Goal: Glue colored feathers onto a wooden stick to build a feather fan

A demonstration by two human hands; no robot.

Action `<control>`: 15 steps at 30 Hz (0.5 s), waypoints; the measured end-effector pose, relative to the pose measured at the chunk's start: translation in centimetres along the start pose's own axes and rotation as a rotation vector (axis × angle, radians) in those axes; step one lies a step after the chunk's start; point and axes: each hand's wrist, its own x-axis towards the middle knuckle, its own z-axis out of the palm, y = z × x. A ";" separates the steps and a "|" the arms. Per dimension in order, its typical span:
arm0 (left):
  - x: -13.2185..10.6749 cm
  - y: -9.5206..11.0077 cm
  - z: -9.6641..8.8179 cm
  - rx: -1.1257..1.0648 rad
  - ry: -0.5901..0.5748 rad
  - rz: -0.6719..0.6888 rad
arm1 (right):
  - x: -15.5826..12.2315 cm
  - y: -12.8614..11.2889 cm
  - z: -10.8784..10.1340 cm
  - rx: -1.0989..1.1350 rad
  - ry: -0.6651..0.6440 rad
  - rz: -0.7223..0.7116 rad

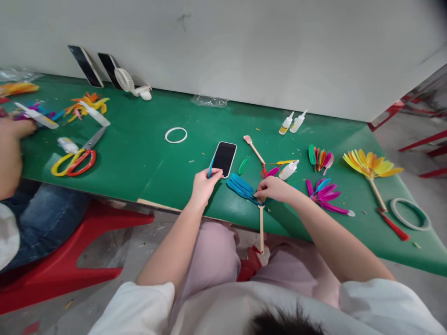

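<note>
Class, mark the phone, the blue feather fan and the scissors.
phone (224,158), head view, middle of the screen.
blue feather fan (240,187), head view, on the feathers.
scissors (84,149), head view, at the pivot.

Blue feather fan flat, wooden handle overhanging table; single blue feather tilted

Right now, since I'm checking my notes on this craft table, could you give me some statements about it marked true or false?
The left hand holds a blue feather beside the black smartphone. True.
The right hand pinches a fan of blue feathers on a wooden stick. True.
The yellow-and-red-handled scissors lie on the smartphone. False: they lie far left on the green table, apart from it.
The yellow feather fan is in the right hand. False: it lies untouched at the table's right.
</note>
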 end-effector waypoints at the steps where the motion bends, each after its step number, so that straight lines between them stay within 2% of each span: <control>1: 0.1 -0.1 0.1 0.009 -0.009 0.001 | -0.1 0.0 0.0 -0.006 -0.003 0.003; 9: 0.2 -0.6 0.7 0.046 -0.038 0.002 | -0.2 0.2 0.4 -0.006 -0.010 0.009; 15: 0.3 -0.9 1.1 0.045 -0.050 0.037 | -0.4 0.4 0.8 0.065 0.044 0.012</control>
